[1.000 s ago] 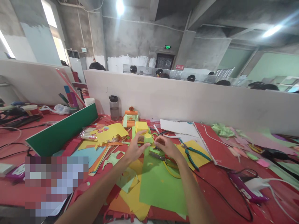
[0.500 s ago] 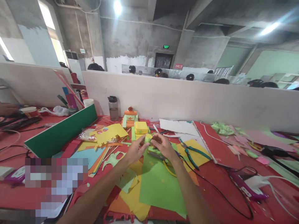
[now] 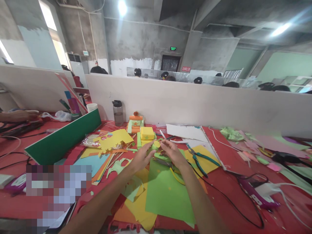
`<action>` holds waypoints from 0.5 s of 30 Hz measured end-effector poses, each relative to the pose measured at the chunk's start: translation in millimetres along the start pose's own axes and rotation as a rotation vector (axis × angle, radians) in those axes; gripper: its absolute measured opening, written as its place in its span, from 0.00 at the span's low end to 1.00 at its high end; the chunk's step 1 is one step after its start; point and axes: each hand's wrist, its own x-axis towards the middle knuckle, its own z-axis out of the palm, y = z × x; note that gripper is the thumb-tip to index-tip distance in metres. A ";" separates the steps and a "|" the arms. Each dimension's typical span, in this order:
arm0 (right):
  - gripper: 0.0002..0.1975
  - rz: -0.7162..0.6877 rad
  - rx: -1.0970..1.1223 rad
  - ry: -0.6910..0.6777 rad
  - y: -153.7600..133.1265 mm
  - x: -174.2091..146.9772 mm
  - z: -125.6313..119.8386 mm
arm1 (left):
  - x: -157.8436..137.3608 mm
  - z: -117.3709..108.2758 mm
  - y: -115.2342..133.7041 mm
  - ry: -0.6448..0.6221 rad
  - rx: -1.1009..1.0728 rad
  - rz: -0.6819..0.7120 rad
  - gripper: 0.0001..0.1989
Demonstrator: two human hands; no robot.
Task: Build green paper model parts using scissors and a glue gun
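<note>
Across the top of the frame, bare grey concrete wall with patchy white paint faces you under two lights, a lit green exit sign at upper centre. A white partition spans the middle, several heads showing above it. Below, your red table fills the lower half, strewn with cut paper, with a co-worker's hand at the left edge.

At lower centre, the green sheet looks loose under your forearms; a dragging sleeve or wrist could crease it. Right of centre, the teal-handled pliers lie open near a black cable; if your right arm snags that cable, they could shift. At centre, the yellow box model stands just beyond your fingers, so an outward push might topple it.

Your left hand seems to pinch a small green roll, its yellow end facing you, at the centre of the frame. Your right hand bends its fingers close beside it; you can't tell from here whether they touch. Being apparently paper, the roll could dent if you squeeze hard, or spring open if its seam, which doesn't show, is weakly stuck.
</note>
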 end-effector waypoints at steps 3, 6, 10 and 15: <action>0.16 0.020 0.029 -0.004 0.9 0.1 -0.7 | 0.4 0.5 -1.5 -0.006 0.021 0.011 0.26; 0.17 0.031 0.038 0.011 0.6 0.2 0.0 | 0.8 0.8 -2.1 -0.009 0.036 0.034 0.26; 0.19 0.023 0.028 0.030 -0.4 0.2 1.7 | 1.0 0.3 -1.5 -0.023 0.040 0.055 0.25; 0.18 0.019 0.021 0.037 -1.1 -0.1 2.0 | 0.3 -0.9 0.4 -0.040 0.028 0.080 0.25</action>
